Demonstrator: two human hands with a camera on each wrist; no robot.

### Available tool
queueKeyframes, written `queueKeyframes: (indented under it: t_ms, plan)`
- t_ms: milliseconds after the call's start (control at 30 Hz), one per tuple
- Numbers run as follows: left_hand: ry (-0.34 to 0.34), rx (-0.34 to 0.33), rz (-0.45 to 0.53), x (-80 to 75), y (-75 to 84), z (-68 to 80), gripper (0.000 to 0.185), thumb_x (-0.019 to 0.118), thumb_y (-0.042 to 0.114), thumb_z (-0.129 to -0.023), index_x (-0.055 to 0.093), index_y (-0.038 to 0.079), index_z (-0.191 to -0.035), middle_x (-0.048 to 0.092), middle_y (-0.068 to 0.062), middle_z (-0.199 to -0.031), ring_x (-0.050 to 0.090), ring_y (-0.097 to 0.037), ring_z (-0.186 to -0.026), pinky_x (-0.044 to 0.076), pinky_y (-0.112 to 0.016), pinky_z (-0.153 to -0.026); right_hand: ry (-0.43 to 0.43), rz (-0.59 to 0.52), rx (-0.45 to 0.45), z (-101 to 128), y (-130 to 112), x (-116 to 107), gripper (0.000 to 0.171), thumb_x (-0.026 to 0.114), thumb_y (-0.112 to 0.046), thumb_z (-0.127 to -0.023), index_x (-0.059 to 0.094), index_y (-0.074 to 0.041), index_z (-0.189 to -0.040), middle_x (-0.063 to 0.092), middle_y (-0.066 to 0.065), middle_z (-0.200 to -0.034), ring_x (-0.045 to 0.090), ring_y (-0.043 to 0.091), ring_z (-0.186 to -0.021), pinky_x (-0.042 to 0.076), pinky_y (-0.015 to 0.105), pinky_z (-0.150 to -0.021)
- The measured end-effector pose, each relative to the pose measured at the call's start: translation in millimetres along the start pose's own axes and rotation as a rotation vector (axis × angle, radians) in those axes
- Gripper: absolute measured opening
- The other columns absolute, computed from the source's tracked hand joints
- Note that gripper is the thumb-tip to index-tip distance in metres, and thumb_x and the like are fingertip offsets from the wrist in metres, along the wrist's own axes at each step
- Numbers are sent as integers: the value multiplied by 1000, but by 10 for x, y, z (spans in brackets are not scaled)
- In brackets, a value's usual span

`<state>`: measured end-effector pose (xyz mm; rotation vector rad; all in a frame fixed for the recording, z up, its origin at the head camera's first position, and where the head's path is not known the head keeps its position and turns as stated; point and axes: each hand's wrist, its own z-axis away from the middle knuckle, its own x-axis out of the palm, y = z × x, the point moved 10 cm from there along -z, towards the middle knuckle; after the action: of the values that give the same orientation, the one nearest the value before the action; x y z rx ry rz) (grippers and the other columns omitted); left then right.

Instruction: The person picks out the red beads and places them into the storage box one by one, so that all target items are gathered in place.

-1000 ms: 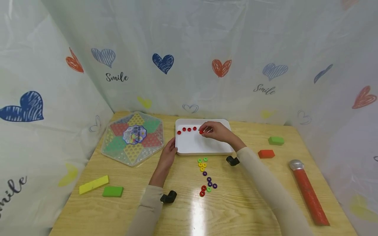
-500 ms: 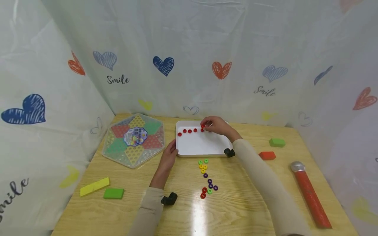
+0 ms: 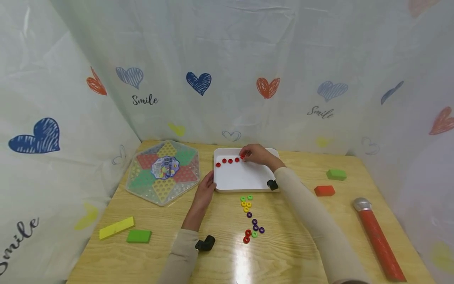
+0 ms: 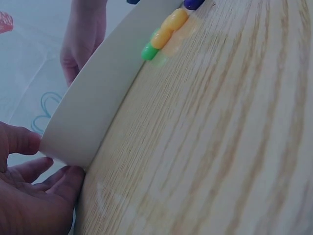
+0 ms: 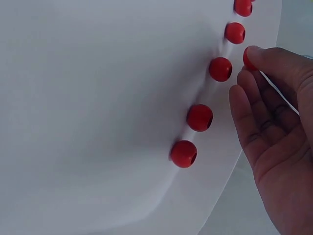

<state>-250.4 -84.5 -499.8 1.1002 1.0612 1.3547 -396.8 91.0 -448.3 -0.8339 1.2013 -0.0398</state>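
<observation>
My left hand (image 3: pixel 204 191) holds the front left corner of a white tray (image 3: pixel 244 190), thumb and fingertips against its wall in the left wrist view. My right hand (image 3: pixel 260 154) is over the tray's back part. In the right wrist view its thumb and forefinger pinch a red bead (image 5: pixel 248 59), the other fingers lying loosely bent. Beside that hand a line of several round red beads, such as this bead (image 5: pixel 199 117), lies on the tray floor, running from the left side toward my right fingers. The tray's far right part is partly hidden by the hand.
In front of the tray lie loose green, yellow, purple and red beads (image 3: pixel 254 222). A hexagonal star-pattern game board (image 3: pixel 163 173) is at left, near yellow (image 3: pixel 117 227) and green blocks (image 3: pixel 139 236). At right are a red block (image 3: pixel 324 191), a green block (image 3: pixel 336 174) and a red toy microphone (image 3: pixel 381 240).
My right hand has shifted slightly toward the tray's back, by the right end of the red bead line. The left hand keeps its hold on the tray; the head view has tilted a little.
</observation>
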Motion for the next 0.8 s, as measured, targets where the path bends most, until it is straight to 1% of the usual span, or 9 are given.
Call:
queueKeyframes:
  t_ms: [167, 267, 400, 567, 800]
  plan:
    - [-4, 2, 6, 8, -8, 1, 53, 42, 2, -99, 32, 6, -150, 33, -18, -153, 32, -32, -141, 28, -45, -115, -29, 39, 20, -38, 6, 63, 19, 71, -10, -87, 71, -11, -106, 67, 3, -102, 58, 18, -93, 50, 33, -87]
    - [-4, 5, 7, 6, -3, 4, 53, 42, 1, -99, 31, 5, -150, 33, -18, -153, 32, -32, -141, 28, -45, -115, -32, 56, 16, -55, -1, 78, 19, 71, -8, -87, 71, -10, -106, 67, 3, -101, 58, 19, -93, 50, 34, -88]
    - [0, 9, 7, 5, 3, 0, 53, 42, 2, -99, 32, 6, -150, 34, -18, -153, 33, -31, -141, 29, -44, -115, -30, 84, 2, -83, 9, 88, 19, 70, -9, -87, 71, -12, -105, 67, 2, -101, 57, 18, -93, 50, 33, -88]
    - [-4, 1, 3, 10, -1, 2, 53, 43, 4, -99, 33, 8, -150, 35, -15, -153, 34, -29, -140, 30, -43, -115, -48, 83, -10, -83, -8, 109, 18, 70, -8, -87, 71, -11, -105, 67, 2, -101, 58, 19, -93, 51, 34, -88]
    - [-7, -6, -14, -1, -10, 5, 52, 42, 5, -100, 32, 10, -151, 34, -13, -154, 33, -29, -141, 29, -44, -115, -74, 82, 0, -83, -8, 145, 17, 71, -7, -86, 71, -12, -102, 67, 1, -99, 57, 19, -92, 51, 32, -87]
